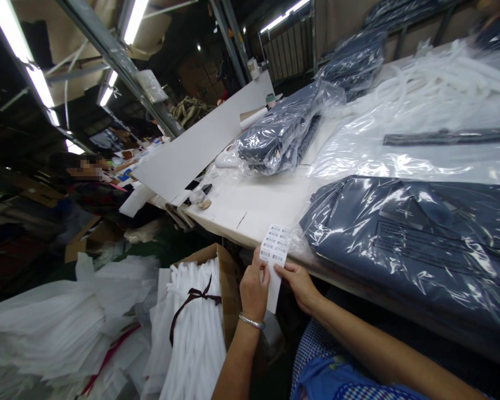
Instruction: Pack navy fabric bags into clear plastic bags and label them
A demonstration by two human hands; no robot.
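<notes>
Sticker sheet (274, 253), a white strip with little bar codes printed on it, is pinched between both hands, held up just past the near edge of the surface (254, 208). The left hand (254, 289) grips the strip on its left side with thumb and fingers closed on it. The right hand (300, 284) holds the other side, fingertips touching the strip's edge, maybe so a sticker can be picked at. A silver bracelet (252, 321) sits on the left wrist.

Just beyond the right hand lies a clear plastic bag (420, 244) with dark blue folded cloth inside it. Farther off from the hands is a pile of bagged clothes (283, 130), also dark blue in clear plastic.

Below the left hand stands an open cardboard box (227, 283). It holds a bundle of white sheets (195, 333) tied with a dark ribbon. More loose white sheets (54, 328) lie on the floor, well to the left of that hand.
</notes>
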